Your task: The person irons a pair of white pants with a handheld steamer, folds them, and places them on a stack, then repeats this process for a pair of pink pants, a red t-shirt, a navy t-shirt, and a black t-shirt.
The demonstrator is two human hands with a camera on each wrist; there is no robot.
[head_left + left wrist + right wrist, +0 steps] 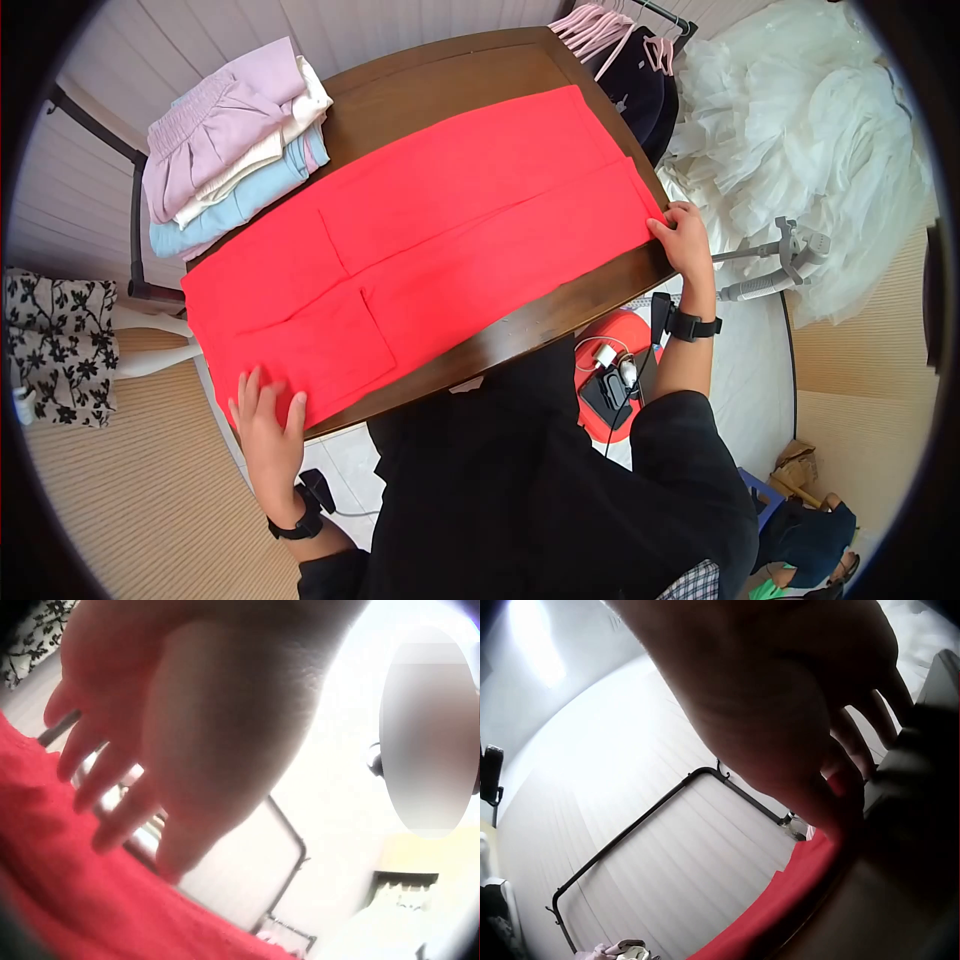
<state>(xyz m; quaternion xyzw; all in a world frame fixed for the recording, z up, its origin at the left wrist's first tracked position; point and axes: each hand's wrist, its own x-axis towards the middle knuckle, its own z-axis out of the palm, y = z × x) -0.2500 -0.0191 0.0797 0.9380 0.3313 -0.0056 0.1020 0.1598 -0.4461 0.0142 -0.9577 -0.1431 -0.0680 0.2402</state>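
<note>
A long red garment [450, 220] lies flat across a dark wooden table [440, 75], with a seam line running along its middle and pocket-like lines towards the left. At its near left corner, my left hand [268, 425] has its fingers spread; in the left wrist view the fingertips [109, 840] stand right at the red cloth. My right hand [685, 238] pinches the garment's right end between thumb and index finger, by the table edge. Red cloth [799, 881] shows at the thumb in the right wrist view, with the other fingers spread beyond it.
Folded clothes [230, 140] in lilac, cream and light blue are stacked at the back left. Pink hangers [595, 30] hang on a rack at the back right, beside a white ruffled dress [800, 130]. A red stool [625, 330] holding chargers and cables stands under the near edge.
</note>
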